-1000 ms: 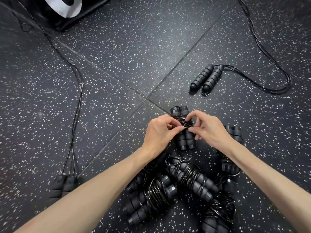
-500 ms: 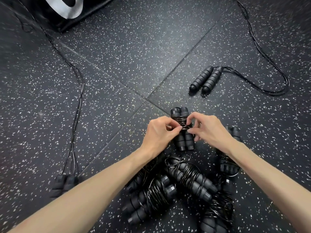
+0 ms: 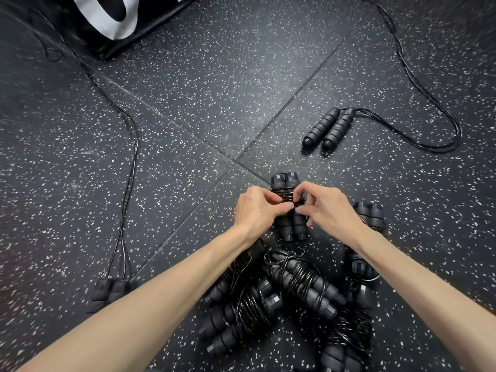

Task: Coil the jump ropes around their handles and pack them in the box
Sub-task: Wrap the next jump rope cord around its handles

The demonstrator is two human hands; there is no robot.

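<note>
Speckled black rubber floor [image 3: 214, 103] tiles fill the view, their seams crossing just above the hands, and a black bag with a white mark [image 3: 112, 20] sits at the top left edge. No box shows anywhere in this view, unless that bag stands in for it — I cannot tell.

Both hands work on one pair of handles [image 3: 288, 208] lying on the floor at the centre. The left hand [image 3: 255, 210] and the right hand [image 3: 324, 208] each have fingers curled in a pinch at the same spot on the cord wound round the middle of the pair, thumbs nearly meeting. By my reading the coiling of this rope is at its last stage: the loose end is being tucked under the wraps. The next move calls for a firm pull so the end locks and the coil does not spring open, then a lift to the heap.

Counting the ropes: one in hand; at least four coiled bundles [image 3: 300, 285] heaped below the wrists and to the right, though the pile overlaps and the arms hide part of it, so the number may be higher. Two remain uncoiled — one with ribbed handles [image 3: 328, 128] at the upper right, its cord looping away, and one with handles at the lower left [image 3: 111, 291], its cord running up the floor.
</note>
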